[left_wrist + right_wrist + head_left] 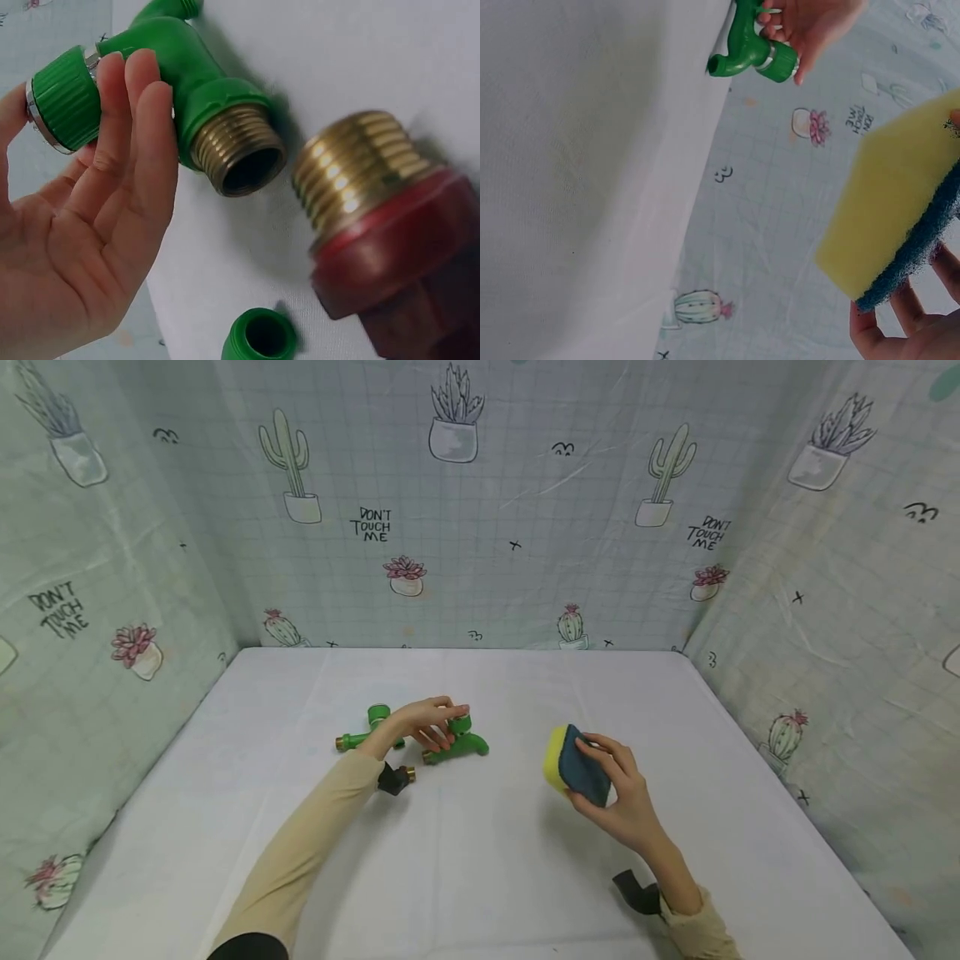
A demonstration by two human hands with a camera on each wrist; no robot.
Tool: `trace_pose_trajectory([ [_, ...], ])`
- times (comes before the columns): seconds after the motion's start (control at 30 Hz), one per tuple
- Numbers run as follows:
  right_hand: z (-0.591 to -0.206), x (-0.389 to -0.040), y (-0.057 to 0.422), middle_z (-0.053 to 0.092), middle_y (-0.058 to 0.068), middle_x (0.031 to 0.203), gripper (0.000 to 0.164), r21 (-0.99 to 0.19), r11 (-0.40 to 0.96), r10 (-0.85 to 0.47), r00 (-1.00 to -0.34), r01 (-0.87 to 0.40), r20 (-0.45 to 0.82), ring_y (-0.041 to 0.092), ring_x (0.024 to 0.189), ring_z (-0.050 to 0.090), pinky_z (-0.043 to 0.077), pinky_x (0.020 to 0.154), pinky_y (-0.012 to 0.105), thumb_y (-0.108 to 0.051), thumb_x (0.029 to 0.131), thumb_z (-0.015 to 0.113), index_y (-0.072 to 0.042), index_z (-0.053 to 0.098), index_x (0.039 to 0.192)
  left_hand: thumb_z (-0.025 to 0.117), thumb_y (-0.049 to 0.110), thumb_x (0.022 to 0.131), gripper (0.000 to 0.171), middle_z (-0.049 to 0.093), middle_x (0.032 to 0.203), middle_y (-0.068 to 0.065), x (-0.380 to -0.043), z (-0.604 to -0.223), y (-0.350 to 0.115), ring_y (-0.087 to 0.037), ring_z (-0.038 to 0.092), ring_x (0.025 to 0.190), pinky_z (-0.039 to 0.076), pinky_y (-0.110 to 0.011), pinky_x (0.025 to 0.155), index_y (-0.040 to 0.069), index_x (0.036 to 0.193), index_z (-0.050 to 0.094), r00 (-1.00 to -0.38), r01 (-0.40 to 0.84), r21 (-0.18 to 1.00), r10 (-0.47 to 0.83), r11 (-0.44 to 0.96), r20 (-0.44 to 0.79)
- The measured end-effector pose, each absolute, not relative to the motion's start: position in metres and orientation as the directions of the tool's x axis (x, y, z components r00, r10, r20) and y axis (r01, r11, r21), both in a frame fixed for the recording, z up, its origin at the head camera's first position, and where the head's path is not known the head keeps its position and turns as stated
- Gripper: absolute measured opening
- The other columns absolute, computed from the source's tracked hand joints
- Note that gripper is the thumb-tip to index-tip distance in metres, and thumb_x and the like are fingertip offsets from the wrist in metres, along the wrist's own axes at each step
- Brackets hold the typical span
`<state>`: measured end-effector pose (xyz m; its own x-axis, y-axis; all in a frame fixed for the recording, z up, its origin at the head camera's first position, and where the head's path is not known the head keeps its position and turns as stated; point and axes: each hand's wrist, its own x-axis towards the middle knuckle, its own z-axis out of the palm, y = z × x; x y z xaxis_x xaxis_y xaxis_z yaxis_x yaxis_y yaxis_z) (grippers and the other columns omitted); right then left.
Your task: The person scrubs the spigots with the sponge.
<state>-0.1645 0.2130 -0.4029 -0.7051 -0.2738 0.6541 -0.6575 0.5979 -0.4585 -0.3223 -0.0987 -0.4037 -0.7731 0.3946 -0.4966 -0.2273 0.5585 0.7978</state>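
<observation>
My left hand [429,721] grips a green tap [459,747] by its ribbed knob [67,99], fingers against the neck. The tap's brass threaded inlet [241,150] points left in the head view, its spout right. Beside it, a red fitting [394,225] with a brass thread shows in the left wrist view; my wrist and its camera mostly hide it in the head view. My right hand [617,789] holds a yellow sponge [892,199] with a dark blue scouring side [583,768], tilted above the table, thumb below and fingers over the top.
A second green tap [378,714] lies behind my left wrist, partly covered by it. The white table [480,860] ends at a patterned cloth [495,527] at the back and sides. Black wrist cameras [637,893] stick out from the wrists.
</observation>
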Motion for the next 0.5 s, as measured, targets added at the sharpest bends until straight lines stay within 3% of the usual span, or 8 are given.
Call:
trace_pose_trajectory([
  [0.23, -0.4040, -0.1662, 0.2125, 0.046, 0.012, 0.127, 0.068, -0.462, 0.582, -0.283, -0.699, -0.669, 0.656, 0.015, 0.116, 0.038, 0.042, 0.087, 0.021, -0.005, 0.060, 0.077, -0.009, 0.052, 0.123, 0.046, 0.053, 0.086, 0.053, 0.065, 0.084, -0.009, -0.3310, -0.4055, -0.0983, -0.015, 0.064, 0.063, 0.055, -0.031, 0.062, 0.014, 0.121, 0.049, -0.778, -0.237, 0.785, 0.373, 0.572, -0.506],
  [0.5, -0.4054, -0.1660, 0.2110, 0.045, 0.011, 0.127, 0.068, -0.468, 0.590, -0.286, -0.713, -0.658, 0.640, 0.014, 0.117, 0.037, 0.042, 0.088, 0.021, -0.006, 0.061, 0.077, -0.010, 0.052, 0.124, 0.045, 0.039, 0.092, 0.051, 0.065, 0.102, -0.012, -0.3301, -0.4080, -0.0995, -0.006, 0.060, 0.060, 0.051, -0.020, 0.059, 0.002, 0.127, 0.045, -0.785, -0.245, 0.775, 0.349, 0.583, -0.511],
])
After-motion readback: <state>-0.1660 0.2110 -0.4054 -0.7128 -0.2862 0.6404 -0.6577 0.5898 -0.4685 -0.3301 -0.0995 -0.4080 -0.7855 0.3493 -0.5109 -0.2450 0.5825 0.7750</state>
